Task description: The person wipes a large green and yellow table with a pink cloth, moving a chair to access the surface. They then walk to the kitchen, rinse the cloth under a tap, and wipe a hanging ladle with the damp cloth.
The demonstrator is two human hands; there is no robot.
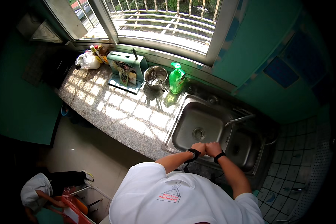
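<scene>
Both of my hands are closed into fists, knuckles together, over the near edge of a stainless steel double sink. My left hand (198, 149) has a black band at the wrist, and my right hand (213, 149) wears another. No object shows in either fist. Beneath and beyond them lies the larger sink basin (198, 120) with its round drain (198, 133); the smaller basin (242, 149) is to the right. A chrome faucet (240, 119) reaches over the divider. Behind the sink's left corner stands a green pump bottle (177, 79).
Left along the granite counter (120, 123) are a metal pot (155, 74) holding utensils, a light green rack (126, 67), a white plastic bag (88, 61) and bottles (102, 53). Another person (42, 190) handles red plastic (72, 208) at lower left. A barred window (168, 22) is behind.
</scene>
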